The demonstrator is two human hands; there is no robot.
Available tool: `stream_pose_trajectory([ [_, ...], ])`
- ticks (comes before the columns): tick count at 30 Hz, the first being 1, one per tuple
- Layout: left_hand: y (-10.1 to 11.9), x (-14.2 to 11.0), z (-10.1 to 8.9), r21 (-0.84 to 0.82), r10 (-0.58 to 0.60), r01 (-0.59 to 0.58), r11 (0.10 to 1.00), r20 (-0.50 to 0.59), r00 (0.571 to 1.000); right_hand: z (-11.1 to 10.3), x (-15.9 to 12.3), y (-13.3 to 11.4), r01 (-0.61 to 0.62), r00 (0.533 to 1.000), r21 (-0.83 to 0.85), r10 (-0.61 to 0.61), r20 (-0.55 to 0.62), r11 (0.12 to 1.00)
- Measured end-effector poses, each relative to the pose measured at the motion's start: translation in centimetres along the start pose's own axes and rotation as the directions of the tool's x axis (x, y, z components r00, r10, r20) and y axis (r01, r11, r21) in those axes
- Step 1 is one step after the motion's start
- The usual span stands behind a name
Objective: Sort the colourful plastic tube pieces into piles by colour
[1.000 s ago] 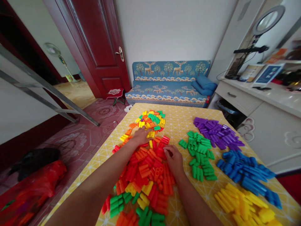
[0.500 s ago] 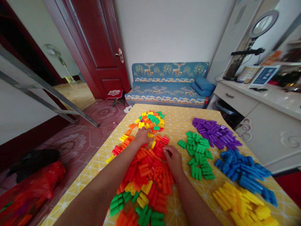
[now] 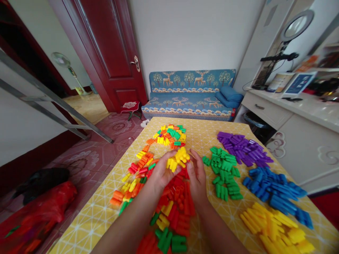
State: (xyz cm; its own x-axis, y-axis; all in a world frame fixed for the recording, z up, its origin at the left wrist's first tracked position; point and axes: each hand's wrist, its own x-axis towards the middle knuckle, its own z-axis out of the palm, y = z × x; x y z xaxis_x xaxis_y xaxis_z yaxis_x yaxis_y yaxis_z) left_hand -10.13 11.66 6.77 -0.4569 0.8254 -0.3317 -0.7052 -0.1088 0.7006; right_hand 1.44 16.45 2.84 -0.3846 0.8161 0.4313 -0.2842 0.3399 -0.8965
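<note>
Above the mixed pile, my left hand (image 3: 162, 171) cups several yellow plastic building blocks (image 3: 181, 156) made of joined tubes. My right hand (image 3: 197, 173) meets the bunch from the right, its thumb and curled fingers against the blocks' edge. A small red bit shows by its thumb. Beneath and between my hands lie red blocks (image 3: 178, 183), partly hidden by my wrists. Orange, yellow and green blocks (image 3: 143, 160) are strewn left of my left hand. A pile of green blocks (image 3: 225, 171) lies just right of my right hand.
Purple blocks (image 3: 243, 148), blue blocks (image 3: 275, 192) and yellow blocks (image 3: 275, 227) form separate piles along the table's right side. A mixed heap (image 3: 171, 135) sits at the far end of the yellow-clothed table (image 3: 201, 132). A ladder (image 3: 53, 102) leans at left; a white cabinet (image 3: 304, 141) stands at right.
My left hand has come back from the far side of the pile with yellow blocks, raised above the table. My right hand has lifted off the red blocks to join it.
</note>
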Motion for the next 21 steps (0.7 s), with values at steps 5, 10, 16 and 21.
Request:
stream_pose_trajectory([
  [5, -5.0, -2.1, 1.7, -0.078, 0.227, -0.230, 0.970, -0.046, 0.973, 2.0, -1.1, -1.9, 0.033, 0.999, -0.081, -0.034, -0.005, 0.996],
  [10, -6.8, -3.2, 2.3, 0.121, 0.340, -0.325, 0.938, -0.141, 0.930, 2.6, -1.8, -1.0, -0.135, 0.980, -0.003, 0.133, -0.150, 0.991],
  [16, -5.7, -3.5, 1.8, 0.569, 0.512, -0.426, 0.703, 0.011, 0.859, 3.1, -2.6, -1.1, -0.340, 0.924, 0.159, 0.361, -0.125, 0.927],
  [21, -4.4, -3.0, 0.6, 0.836, 0.652, -0.479, 0.266, 0.210, 0.728, 4.3, -3.9, 0.5, -0.428, 0.878, 0.372, 0.477, -0.046, 0.824],
])
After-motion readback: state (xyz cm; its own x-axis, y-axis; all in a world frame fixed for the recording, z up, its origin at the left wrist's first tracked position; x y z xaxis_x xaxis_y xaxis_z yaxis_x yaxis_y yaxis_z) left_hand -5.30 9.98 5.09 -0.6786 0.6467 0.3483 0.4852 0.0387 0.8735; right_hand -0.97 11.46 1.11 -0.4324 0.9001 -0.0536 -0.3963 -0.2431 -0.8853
